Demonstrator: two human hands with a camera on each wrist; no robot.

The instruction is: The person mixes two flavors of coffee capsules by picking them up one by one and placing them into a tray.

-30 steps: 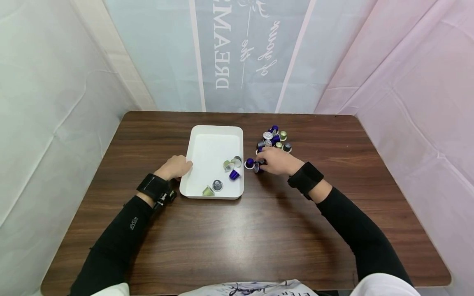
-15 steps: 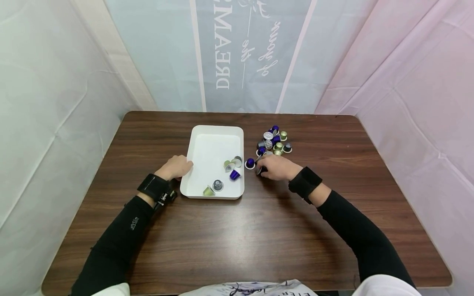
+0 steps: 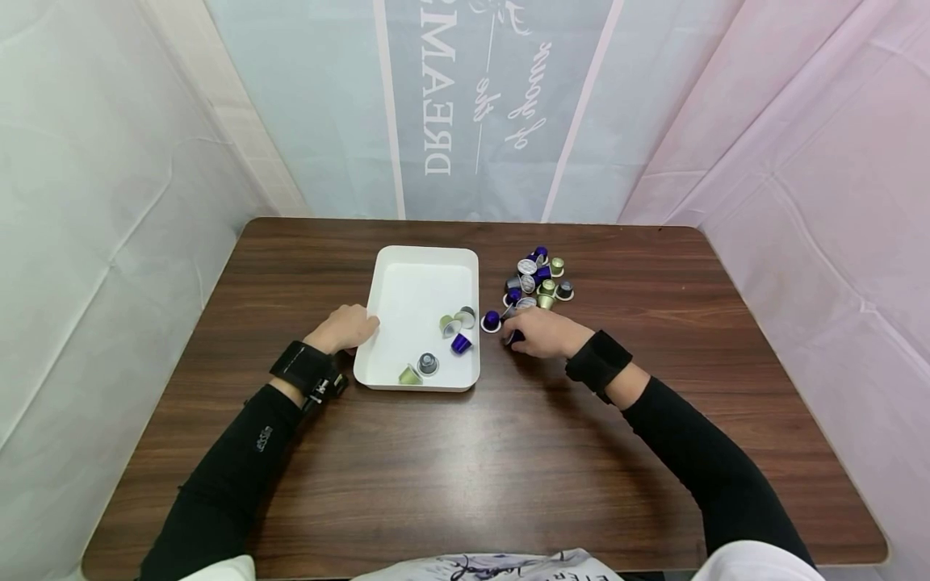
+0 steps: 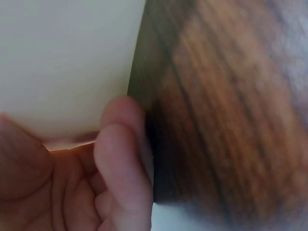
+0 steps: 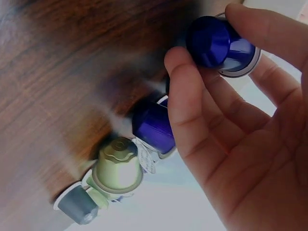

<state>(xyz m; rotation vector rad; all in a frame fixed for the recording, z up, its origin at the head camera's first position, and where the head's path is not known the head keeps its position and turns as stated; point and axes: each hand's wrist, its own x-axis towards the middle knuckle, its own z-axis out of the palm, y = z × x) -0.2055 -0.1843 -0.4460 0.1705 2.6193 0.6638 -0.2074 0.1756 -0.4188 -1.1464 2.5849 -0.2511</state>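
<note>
In the head view, a white tray (image 3: 414, 282) holds several coffee capsules, among them a blue capsule (image 3: 461, 344) and a grey capsule (image 3: 428, 364). My left hand (image 3: 340, 329) grips the tray's left edge; its curled fingers (image 4: 120, 159) lie against the tray wall in the left wrist view. To the right of the tray, low over the table, my right hand (image 3: 543, 331) pinches a dark blue coffee capsule (image 5: 211, 43) between thumb and fingers. Another blue capsule (image 3: 491, 321) stands between the tray and this hand.
Beyond my right hand lies a loose pile of coffee capsules, with a green capsule (image 3: 547, 287), a dark grey capsule (image 3: 565, 290) and a silver-lidded capsule (image 3: 526, 266) among them. The wooden table (image 3: 407, 468) ends at a hanging cloth (image 3: 501, 105) behind.
My right hand has drawn slightly back toward me, baring a green capsule and a silver lid at the pile's near side. My left hand and the tray stay put.
</note>
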